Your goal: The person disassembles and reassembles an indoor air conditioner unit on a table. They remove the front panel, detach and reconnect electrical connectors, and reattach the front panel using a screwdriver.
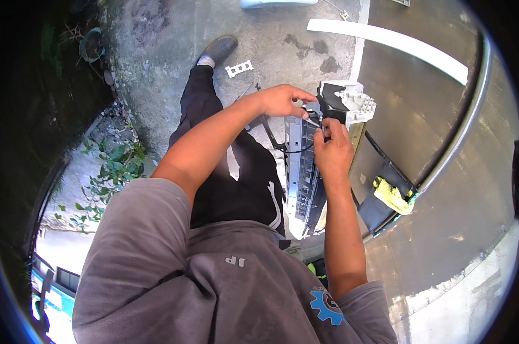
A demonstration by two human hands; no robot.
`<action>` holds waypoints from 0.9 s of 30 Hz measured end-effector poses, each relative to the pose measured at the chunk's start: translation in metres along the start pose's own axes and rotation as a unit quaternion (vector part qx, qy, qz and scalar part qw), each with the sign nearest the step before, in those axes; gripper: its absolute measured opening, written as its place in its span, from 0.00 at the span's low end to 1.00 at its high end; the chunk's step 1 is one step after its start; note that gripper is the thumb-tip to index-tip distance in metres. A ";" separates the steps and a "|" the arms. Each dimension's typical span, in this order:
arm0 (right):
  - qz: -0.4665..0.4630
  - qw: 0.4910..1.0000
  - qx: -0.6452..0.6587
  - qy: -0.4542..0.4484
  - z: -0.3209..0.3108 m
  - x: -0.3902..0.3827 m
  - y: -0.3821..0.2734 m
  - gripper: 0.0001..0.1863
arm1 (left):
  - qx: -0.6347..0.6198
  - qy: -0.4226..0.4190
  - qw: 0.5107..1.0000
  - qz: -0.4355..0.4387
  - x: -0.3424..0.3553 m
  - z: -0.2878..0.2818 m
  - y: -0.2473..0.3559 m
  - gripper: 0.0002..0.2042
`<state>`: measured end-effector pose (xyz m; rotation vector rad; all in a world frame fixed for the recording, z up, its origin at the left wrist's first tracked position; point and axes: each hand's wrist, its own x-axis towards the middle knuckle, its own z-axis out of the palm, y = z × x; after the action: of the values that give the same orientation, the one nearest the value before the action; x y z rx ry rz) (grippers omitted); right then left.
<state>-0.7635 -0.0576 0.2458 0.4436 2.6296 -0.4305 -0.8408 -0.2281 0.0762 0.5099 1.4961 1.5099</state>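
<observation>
A long grey and white appliance body, which looks like an air conditioner's indoor unit without its cover, stands in front of me, slightly right. Its far end has a white plastic housing with a black part beside it. My left hand reaches over from the left, thumb and fingers pinched by a small grey block near that end. Close by, my right hand has its fingers curled at the same spot; what they grip is hidden. A thin black cable runs across the body below both hands.
A small white bracket lies on the concrete by my shoe. To the far right rests a long white panel. A yellow cloth sits on a dark frame at right. Leafy plants grow at left.
</observation>
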 end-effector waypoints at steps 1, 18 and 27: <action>-0.022 1.000 -0.005 0.014 0.000 0.003 0.000 0.11 | 0.013 -0.001 1.000 0.009 0.000 -0.002 0.002 0.27; -0.023 0.997 -0.074 0.018 0.004 0.005 -0.027 0.11 | 0.026 0.001 0.998 0.062 0.005 -0.012 0.015 0.22; 0.216 0.944 0.217 -0.121 0.020 -0.049 -0.037 0.23 | 0.009 0.044 0.996 0.079 -0.004 0.002 0.012 0.23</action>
<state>-0.7282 -0.1098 0.2594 1.0113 2.1086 -0.8541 -0.8415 -0.2280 0.0889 0.5906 1.5678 1.6620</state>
